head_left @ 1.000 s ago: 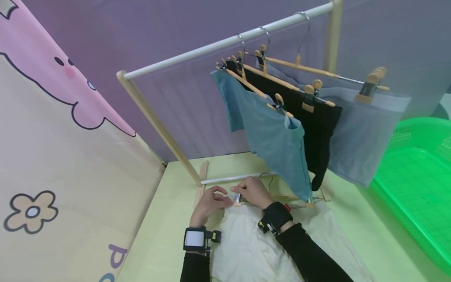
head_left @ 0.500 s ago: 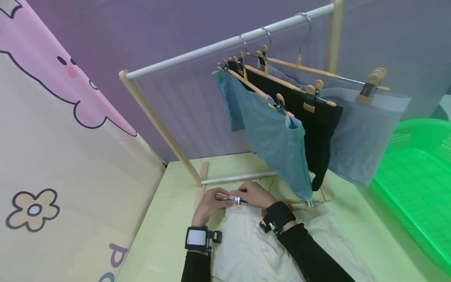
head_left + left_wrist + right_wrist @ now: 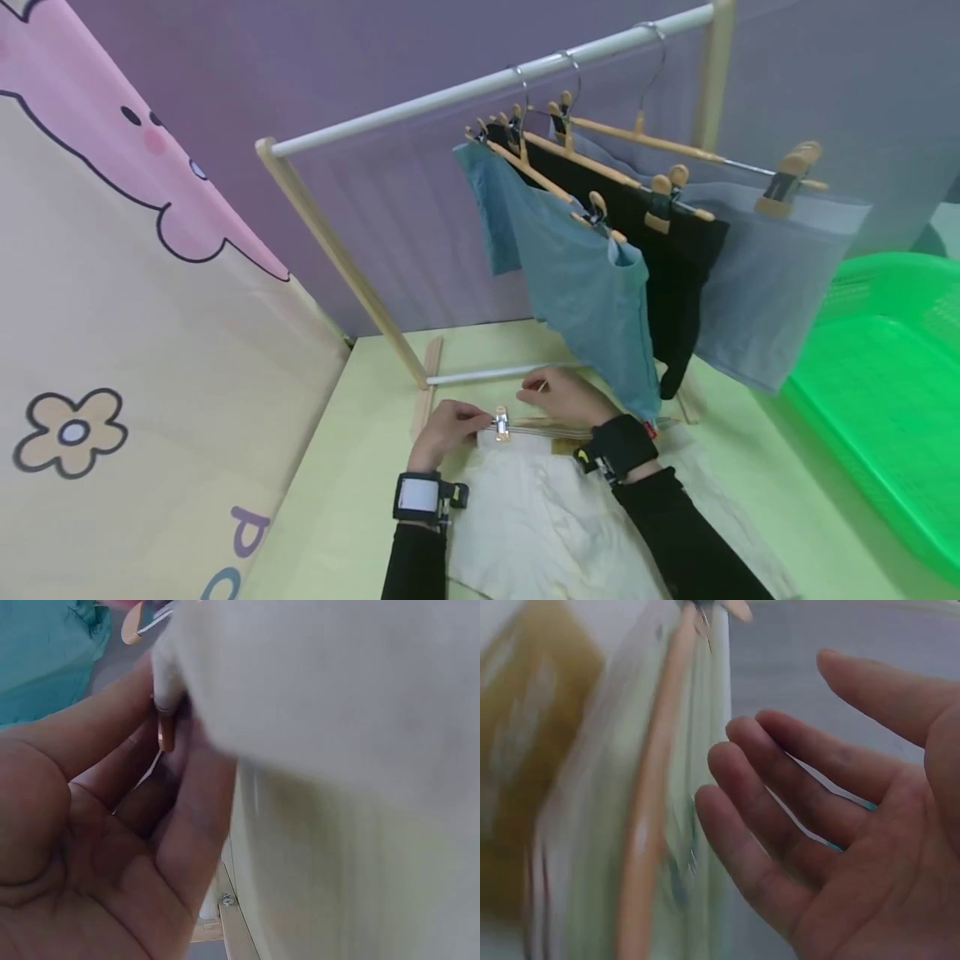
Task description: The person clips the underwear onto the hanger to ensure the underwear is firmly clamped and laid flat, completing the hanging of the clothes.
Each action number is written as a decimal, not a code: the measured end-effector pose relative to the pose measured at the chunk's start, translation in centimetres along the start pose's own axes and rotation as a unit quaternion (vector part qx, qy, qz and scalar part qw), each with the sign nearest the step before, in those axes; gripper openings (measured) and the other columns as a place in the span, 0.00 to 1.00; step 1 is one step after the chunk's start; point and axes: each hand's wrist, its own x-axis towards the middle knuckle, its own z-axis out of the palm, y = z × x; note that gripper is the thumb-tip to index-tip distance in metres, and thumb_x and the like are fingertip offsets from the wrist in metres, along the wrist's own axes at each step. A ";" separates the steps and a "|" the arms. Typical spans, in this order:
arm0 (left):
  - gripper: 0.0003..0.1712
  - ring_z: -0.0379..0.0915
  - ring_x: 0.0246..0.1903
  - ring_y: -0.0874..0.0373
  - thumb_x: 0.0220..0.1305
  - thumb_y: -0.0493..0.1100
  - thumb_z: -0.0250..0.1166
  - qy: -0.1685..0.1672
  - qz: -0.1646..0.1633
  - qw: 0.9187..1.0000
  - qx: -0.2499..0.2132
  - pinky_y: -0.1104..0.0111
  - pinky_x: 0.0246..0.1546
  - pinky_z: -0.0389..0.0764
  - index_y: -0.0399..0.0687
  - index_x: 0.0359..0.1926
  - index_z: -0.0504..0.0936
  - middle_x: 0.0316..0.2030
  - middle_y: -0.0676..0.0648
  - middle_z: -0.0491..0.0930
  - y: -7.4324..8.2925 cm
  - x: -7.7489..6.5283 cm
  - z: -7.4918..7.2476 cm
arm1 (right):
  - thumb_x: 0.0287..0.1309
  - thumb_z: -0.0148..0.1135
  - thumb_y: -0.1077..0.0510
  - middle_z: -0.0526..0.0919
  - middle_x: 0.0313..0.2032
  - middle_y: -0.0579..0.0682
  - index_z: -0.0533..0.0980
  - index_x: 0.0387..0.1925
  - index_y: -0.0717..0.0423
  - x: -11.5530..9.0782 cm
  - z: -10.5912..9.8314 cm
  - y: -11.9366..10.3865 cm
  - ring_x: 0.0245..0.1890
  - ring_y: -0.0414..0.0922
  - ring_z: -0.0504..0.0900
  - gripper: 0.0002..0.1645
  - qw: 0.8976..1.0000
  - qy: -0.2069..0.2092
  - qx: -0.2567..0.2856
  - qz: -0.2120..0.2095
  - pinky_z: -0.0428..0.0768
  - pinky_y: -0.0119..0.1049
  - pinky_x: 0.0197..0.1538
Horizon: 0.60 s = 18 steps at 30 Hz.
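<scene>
A white garment (image 3: 525, 500) lies spread on the pale green table, its top edge along a clip hanger (image 3: 649, 810). The hanger's left clip (image 3: 502, 423) stands over that edge. My left hand (image 3: 448, 429) pinches the hanger's left end together with the corner of the cloth; in the left wrist view a wooden tip (image 3: 165, 731) shows between thumb and fingers. Above the hanger's wooden bar, my right hand (image 3: 567, 397) is raised with fingers loosely bent, holding nothing. A gold-brown patch (image 3: 567, 447) shows on the garment's upper part.
A wooden rack with a white rail (image 3: 450, 102) stands behind my hands. From it hang blue-green shorts (image 3: 577, 283), a black garment (image 3: 686, 283) and a grey-blue garment (image 3: 757, 308), near my right hand. A green plastic basket (image 3: 877, 392) sits at right.
My right hand has let go of the left clip and moved right and up. The clip now stands on the white garment's edge. My left hand stays at the hanger's left end.
</scene>
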 end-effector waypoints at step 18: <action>0.12 0.79 0.24 0.59 0.64 0.41 0.68 0.019 -0.032 0.998 0.058 0.69 0.29 0.80 0.34 0.40 0.87 0.31 0.43 0.86 0.6 -0.1 0.4 | 0.61 0.66 0.61 0.82 0.33 0.59 0.77 0.38 0.70 -4.7 -5.4 4.1 0.33 0.49 0.81 0.13 0.999 -0.024 -0.025 -0.016 0.80 0.40 0.39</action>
